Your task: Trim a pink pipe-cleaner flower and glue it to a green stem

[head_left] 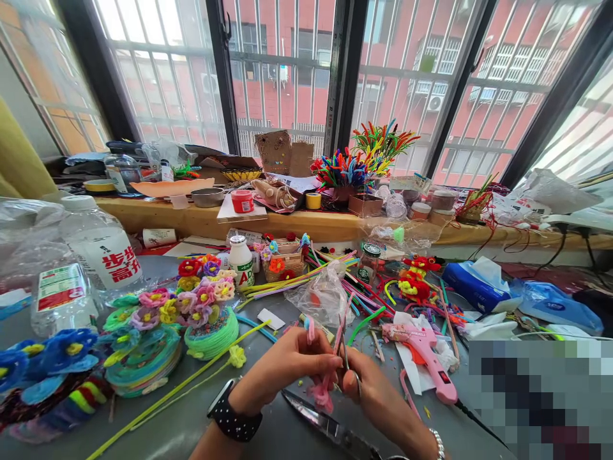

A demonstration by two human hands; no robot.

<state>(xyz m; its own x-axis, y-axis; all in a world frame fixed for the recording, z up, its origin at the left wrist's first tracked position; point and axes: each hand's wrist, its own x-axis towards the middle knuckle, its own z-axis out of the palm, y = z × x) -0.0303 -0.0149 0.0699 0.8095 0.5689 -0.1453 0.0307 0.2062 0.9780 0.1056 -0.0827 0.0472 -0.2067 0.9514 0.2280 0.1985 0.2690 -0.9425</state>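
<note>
The person's two hands worked to the left of the pink glue gun (433, 351), whose nozzle faced them. The left hand (306, 361), the farther of the two from the glue gun, was closed in a pinch, thumb against fingers, on a pink fuzzy stem (341, 324). The right hand (366, 383), nearer the glue gun, was curled around the handles of small scissors (345, 359); how far their blades stood apart could not be told.

The relation that counted lay between stem and blades. The stem's long axis ran up and away from the person, left of the glue gun's nozzle and leaning slightly toward it at the far end. The scissors stood close on the stem's glue-gun side, pointing nearly the same way, so blades and stem ran more along each other than across. Whether they touched was hidden among the fingers.

A pink fluffy tuft (322, 395) hung below the pinch, left of the glue gun and nearer the person than its nozzle. A larger metal tool (335, 434) lay beneath the hands, left of the glue gun's handle and nearer the person.
</note>
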